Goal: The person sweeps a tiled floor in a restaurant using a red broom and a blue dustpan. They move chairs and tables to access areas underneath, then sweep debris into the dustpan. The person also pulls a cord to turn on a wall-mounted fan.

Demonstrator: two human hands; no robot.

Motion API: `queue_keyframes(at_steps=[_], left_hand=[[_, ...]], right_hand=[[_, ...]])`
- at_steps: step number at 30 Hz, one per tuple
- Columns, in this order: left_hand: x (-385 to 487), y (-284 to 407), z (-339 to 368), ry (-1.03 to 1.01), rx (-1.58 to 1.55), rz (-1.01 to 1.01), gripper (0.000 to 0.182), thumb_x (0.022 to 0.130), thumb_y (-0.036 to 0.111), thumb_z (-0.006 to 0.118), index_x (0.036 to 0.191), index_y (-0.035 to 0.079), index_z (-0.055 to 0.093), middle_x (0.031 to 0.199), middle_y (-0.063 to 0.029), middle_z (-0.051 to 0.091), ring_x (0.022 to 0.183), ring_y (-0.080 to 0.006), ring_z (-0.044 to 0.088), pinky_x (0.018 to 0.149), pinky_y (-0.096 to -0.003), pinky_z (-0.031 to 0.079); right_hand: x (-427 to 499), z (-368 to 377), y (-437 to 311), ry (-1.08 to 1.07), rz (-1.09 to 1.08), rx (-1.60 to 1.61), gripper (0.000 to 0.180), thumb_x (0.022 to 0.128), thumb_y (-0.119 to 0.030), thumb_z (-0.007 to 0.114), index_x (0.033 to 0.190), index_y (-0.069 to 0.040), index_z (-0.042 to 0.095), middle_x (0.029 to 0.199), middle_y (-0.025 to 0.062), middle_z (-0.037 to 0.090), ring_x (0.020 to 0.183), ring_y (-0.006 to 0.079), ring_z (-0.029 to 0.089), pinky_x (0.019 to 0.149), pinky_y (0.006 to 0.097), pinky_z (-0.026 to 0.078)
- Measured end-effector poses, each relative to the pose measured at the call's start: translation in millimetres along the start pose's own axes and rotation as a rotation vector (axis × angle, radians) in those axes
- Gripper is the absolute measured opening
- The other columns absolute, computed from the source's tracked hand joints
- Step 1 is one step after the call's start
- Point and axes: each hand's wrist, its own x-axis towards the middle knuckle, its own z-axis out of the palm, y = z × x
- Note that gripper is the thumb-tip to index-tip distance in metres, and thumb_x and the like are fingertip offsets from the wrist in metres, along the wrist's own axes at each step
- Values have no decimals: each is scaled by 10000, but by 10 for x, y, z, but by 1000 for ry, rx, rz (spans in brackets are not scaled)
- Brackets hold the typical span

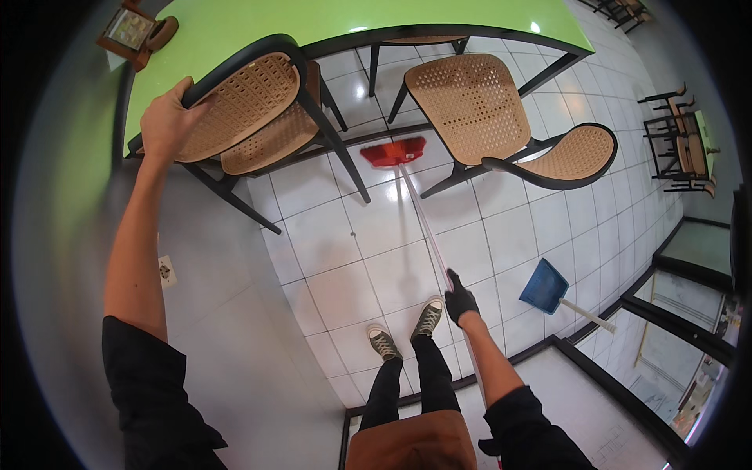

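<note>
My left hand (pixel 166 120), bare, grips the dark top rail of a cane-backed chair (pixel 252 100) beside the wall. That chair stands at the near edge of a green table (pixel 235 23). In a black glove, my right hand (pixel 461 299) is closed around the pale handle of a push broom (pixel 427 226). The red broom head (pixel 393 153) rests on the white tiled floor (pixel 329 247), between the held chair and a second cane chair (pixel 473 106). A small dark speck (pixel 353 234) lies on the tiles nearer my feet.
A blue dustpan (pixel 545 286) with a pale handle lies on the floor to the right. Dark-framed glass panels (pixel 675 335) border the lower right. A wall with a power socket (pixel 166 271) runs along the left. Another table with chairs (pixel 684 144) stands far right.
</note>
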Motion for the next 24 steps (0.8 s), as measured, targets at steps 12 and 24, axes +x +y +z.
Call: queue_keyframes(at_steps=[12, 24], left_hand=[[-17, -79, 48, -17, 37, -16, 485, 774, 524, 696, 1064, 135, 683, 799, -82, 712, 767, -294, 678, 687, -399, 509], [-14, -93, 40, -35, 76, -31, 609, 765, 568, 684, 1198, 141, 653, 900, -104, 724, 851, -289, 689, 737, -391, 520]], right_hand=[[-241, 202, 79, 85, -97, -102, 625, 965, -224, 477, 1509, -302, 179, 971, 293, 643, 937, 461, 624, 820, 521, 501], [-913, 354, 230, -66, 79, -79, 637, 940, -183, 524, 1490, -327, 236, 940, 301, 643, 938, 483, 614, 807, 561, 486]])
